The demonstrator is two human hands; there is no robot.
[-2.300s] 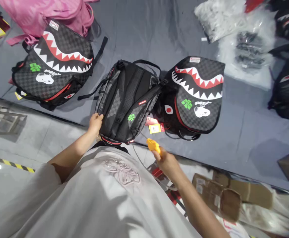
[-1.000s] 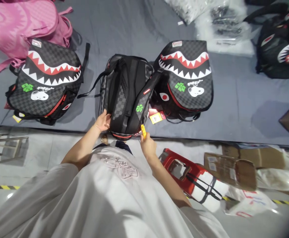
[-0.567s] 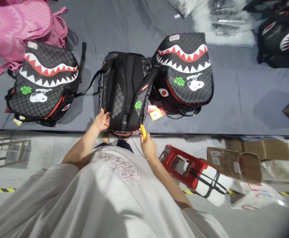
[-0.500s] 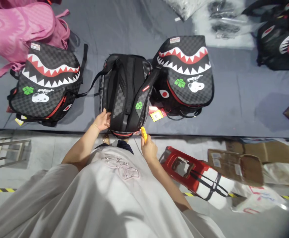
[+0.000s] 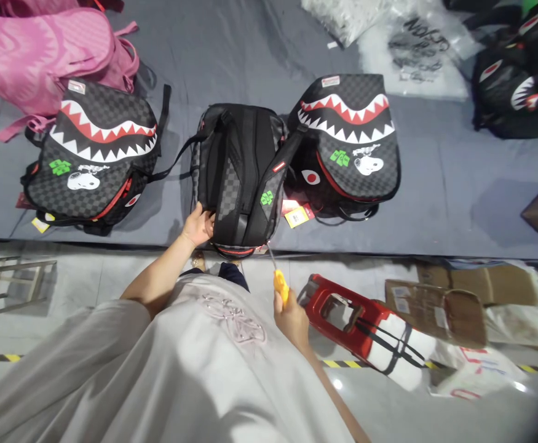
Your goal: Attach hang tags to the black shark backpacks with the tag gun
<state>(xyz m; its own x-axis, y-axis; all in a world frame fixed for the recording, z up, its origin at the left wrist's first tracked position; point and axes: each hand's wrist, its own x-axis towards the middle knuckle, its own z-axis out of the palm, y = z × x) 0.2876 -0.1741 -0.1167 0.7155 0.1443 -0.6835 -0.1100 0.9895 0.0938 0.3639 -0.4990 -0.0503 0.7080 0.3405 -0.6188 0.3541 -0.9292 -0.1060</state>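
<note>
A black and grey checked backpack [image 5: 232, 215] lies straps up at the table's front edge, with a green print on one strap. My left hand [image 5: 198, 226] grips its lower left side, fingertips partly hidden by the bag. Below the bag's lower right corner, my right hand [image 5: 291, 317] is closed round a yellow-handled tool [image 5: 281, 286]. A thin, dark line runs from the tool up to the bag's bottom edge; whether it is a shaft or a thread I cannot tell. Beside that corner lie red and yellow hang tags [image 5: 297, 216].
Matching shark-mouth backpacks lie left [image 5: 107, 135] and right [image 5: 365, 141] on the grey-covered table [image 5: 435, 184]. Pink bags [image 5: 79, 49], plastic packaging [image 5: 416, 55] and another black bag [image 5: 518, 86] sit farther back. A red and white case [image 5: 356, 320] and cardboard boxes [image 5: 435, 307] are below.
My right hand has drawn the yellow-handled tool down and right, away from the backpack's corner. My left hand keeps its hold. The whole view has shifted slightly.
</note>
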